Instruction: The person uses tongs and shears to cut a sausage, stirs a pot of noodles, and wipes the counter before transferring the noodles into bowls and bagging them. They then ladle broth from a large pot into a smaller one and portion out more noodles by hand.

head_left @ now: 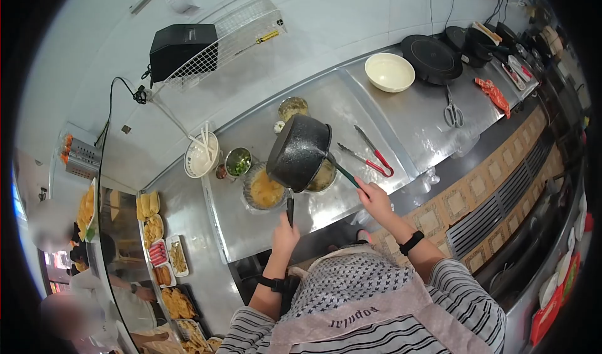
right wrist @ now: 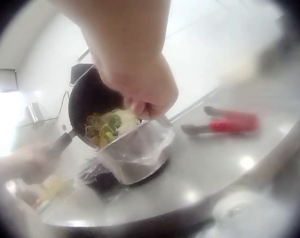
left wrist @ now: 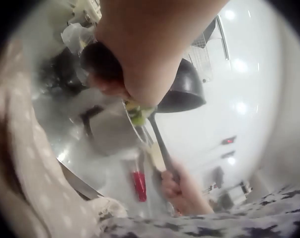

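Where the head view has the left hand (head_left: 285, 233) clasping a tilted black pot (head_left: 300, 152) by its handle above a bag-lined bowl (head_left: 326, 178), the left wrist view shows the right hand (left wrist: 182, 191) gripping a utensil (left wrist: 159, 141), and the right wrist view shows noodles (right wrist: 108, 124) at the pot's lip; the pot looks heavy and rigid, best held by that handle.

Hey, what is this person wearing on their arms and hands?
The left hand and right hand are bare, no gloves. Each wrist carries a black band: left wristband, right wristband. Black-and-white striped sleeves cover the upper arms.
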Action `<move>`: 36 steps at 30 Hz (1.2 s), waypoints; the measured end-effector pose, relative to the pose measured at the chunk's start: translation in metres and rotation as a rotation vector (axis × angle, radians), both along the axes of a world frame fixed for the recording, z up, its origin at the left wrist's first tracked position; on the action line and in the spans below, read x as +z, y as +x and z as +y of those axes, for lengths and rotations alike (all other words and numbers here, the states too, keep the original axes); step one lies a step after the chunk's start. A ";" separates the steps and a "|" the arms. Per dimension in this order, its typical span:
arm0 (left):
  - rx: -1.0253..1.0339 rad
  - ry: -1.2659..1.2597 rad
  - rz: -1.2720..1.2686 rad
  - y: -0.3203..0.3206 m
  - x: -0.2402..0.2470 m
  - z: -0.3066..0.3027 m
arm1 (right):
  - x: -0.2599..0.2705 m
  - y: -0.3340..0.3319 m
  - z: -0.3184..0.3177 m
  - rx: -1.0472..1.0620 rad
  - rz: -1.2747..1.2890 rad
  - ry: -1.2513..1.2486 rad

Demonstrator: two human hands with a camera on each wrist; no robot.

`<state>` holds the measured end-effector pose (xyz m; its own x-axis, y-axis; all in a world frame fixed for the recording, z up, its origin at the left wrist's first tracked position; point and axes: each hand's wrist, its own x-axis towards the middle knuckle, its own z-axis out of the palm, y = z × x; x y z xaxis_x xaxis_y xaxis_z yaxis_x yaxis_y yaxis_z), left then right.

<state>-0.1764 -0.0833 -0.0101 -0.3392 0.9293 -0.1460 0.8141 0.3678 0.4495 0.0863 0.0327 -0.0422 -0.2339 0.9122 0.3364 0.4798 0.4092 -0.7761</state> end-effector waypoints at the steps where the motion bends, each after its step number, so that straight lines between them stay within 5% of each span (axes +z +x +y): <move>1: -0.012 0.016 -0.003 -0.003 -0.001 0.001 | 0.006 0.003 -0.006 -0.017 -0.109 0.053; 8: -0.042 0.061 -0.164 -0.006 0.013 0.007 | 0.050 -0.034 0.007 -0.060 -0.317 0.254; 14: 0.099 0.010 -0.562 -0.029 0.024 0.006 | 0.094 0.002 -0.033 0.168 -0.433 0.044; 20: 0.106 -0.009 -1.073 -0.031 0.045 -0.004 | 0.084 -0.079 0.008 0.036 0.140 0.197; 26: 0.075 -0.034 -1.189 -0.054 0.054 -0.009 | 0.055 -0.022 -0.007 0.356 -0.259 0.180; 29: 0.068 -0.064 -1.152 -0.062 0.054 -0.013 | 0.100 0.001 -0.001 0.275 -0.566 0.230; 32: 0.027 -0.102 -1.143 -0.057 0.056 -0.013 | 0.106 -0.042 0.013 0.169 -0.472 0.476; 36: 0.030 -0.100 -1.232 -0.049 0.067 -0.014 | 0.065 -0.064 0.010 0.008 -0.389 0.339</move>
